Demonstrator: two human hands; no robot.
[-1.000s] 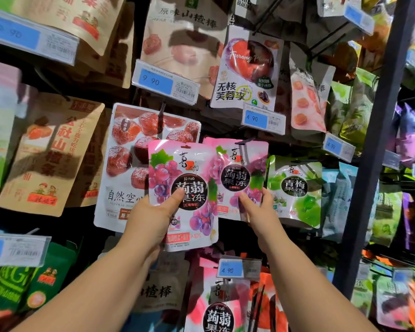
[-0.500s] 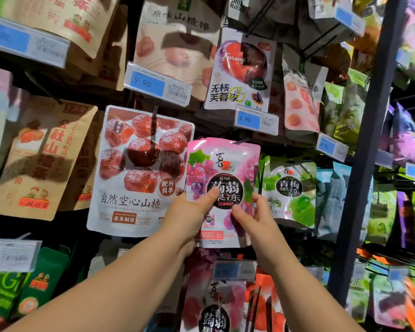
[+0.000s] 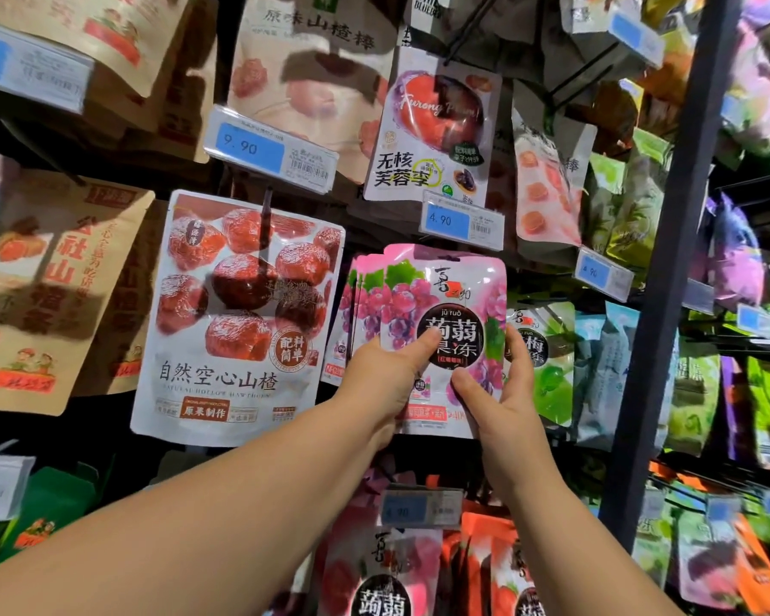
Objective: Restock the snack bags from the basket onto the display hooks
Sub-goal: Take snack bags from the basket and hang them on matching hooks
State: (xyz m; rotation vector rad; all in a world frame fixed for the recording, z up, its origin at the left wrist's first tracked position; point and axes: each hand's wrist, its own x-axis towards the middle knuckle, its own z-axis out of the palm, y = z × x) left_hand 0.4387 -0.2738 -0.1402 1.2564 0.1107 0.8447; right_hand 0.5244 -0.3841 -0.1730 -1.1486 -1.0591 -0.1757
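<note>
- Head view: pink grape bag held up flat against the rack, just right of the big hawthorn bag.
- Pinched at its lower left by the left hand, thumb on the printed front, fingers hidden behind.
- Gripped at its lower right by the right hand, thumb on the front, fingers curled round the edge.
- Tucked just behind it, on the side nearer the hawthorn bag, edges of more pink bags of the same kind, apparently already hung.
- Hook hidden behind the packaging; impossible to tell whether yet threaded through the top hole.
- Judged to be mid-task: this row partly filled, the front bag being seated or about to be, neither hand released.
- Basket nowhere in view, so no telling how many bags left to hang.
- Farther right of the hawthorn bag, a green bag hanging beside the right hand, untouched.
</note>
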